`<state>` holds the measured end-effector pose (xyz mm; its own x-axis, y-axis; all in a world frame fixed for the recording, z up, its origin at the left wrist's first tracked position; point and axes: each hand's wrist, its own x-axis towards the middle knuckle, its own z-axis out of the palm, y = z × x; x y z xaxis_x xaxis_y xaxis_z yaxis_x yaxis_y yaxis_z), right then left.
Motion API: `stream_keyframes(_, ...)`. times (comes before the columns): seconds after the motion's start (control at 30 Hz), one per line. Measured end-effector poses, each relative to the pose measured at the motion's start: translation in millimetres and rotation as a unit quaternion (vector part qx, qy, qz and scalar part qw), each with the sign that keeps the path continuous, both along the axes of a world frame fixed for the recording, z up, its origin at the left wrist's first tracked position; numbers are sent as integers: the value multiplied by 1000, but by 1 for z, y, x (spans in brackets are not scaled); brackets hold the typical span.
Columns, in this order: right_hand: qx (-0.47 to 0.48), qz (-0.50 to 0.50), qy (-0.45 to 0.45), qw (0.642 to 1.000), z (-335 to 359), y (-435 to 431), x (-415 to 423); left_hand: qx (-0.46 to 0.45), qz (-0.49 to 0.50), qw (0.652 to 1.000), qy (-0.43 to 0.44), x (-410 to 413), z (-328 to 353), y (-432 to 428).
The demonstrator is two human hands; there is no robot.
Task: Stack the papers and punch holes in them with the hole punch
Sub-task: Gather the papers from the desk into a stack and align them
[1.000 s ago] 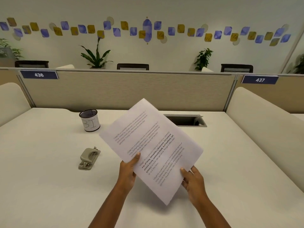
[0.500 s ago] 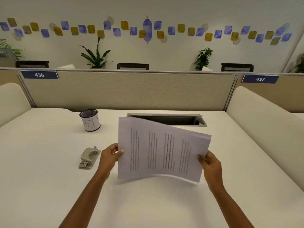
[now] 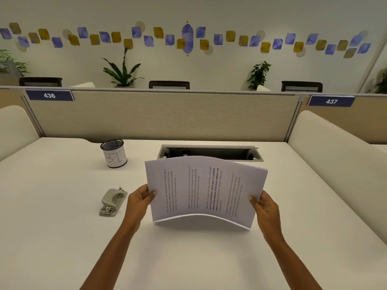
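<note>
A stack of printed white papers [image 3: 206,190] stands on its long edge on the white desk [image 3: 62,237], turned sideways and bowed in the middle, with its lower corners at the desk surface. My left hand [image 3: 139,200] grips the stack's left edge, thumb on the front. My right hand [image 3: 265,208] grips the right edge the same way. A grey hole punch [image 3: 113,201] lies flat on the desk just left of my left hand, apart from it.
A mesh pen cup [image 3: 114,155] with a white label stands at the back left. An open cable trough [image 3: 210,152] is sunk into the desk behind the papers. A beige partition [image 3: 163,116] closes the far edge; padded dividers flank both sides.
The papers turned from a tilted hold in the air to landscape, and came down until the long edge met the desk. My hands moved apart to the two side edges.
</note>
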<state>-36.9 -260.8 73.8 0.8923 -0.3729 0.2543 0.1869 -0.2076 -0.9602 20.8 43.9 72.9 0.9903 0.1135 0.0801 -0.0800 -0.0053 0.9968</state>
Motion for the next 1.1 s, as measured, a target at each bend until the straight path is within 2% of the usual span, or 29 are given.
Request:
stream_keyframes(0.13,11,3,49,999,-7,-3,2,-3,-14,999,29,-5,-4,-4)
stream_keyframes(0.27,-9,-78,116,990,-21,-2,4,-20,5,999,46,-8,-8,-17)
stream_keyframes(0.37,16,-117,163,979,-29,5,0,-54,17,997,50,-9,-8,-28)
stream_keyframes(0.53,102,-108,215,965,-43,25,-8,-120,15,990,79,-17,-10,-54)
stream_keyframes(0.7,305,0,184,934,-35,39,-9,-193,-9,976,103,-29,-14,-77)
stream_keyframes(0.83,242,-24,122,962,-25,40,-7,-215,-24,968,128,-33,-20,-81)
stream_keyframes(1.1,110,-6,74,991,-6,6,2,-221,7,968,116,-18,-19,-35)
